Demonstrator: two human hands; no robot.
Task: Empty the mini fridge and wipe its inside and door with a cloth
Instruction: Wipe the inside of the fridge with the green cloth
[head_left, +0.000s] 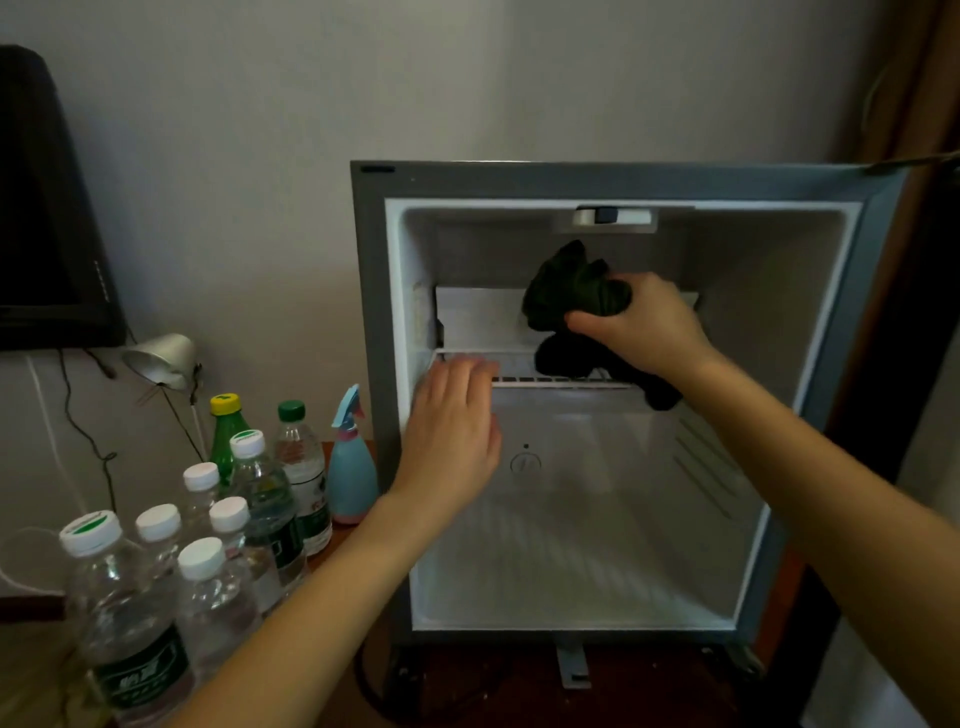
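Right hand (641, 325) bunched around the dark cloth (571, 296) above the wire shelf (519, 375) inside the emptied mini fridge (374, 312), left hand (452, 423) flat-fingered steadying the shelf's front edge, and one hard swipe could unseat it.

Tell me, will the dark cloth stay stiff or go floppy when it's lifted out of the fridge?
Probably floppy: the cloth bunches up in the right hand, and one fold droops over the shelf edge. It is likely light, since one hand holds it up. Being crumpled and soft, it should be easy to grip and unlikely to slip.
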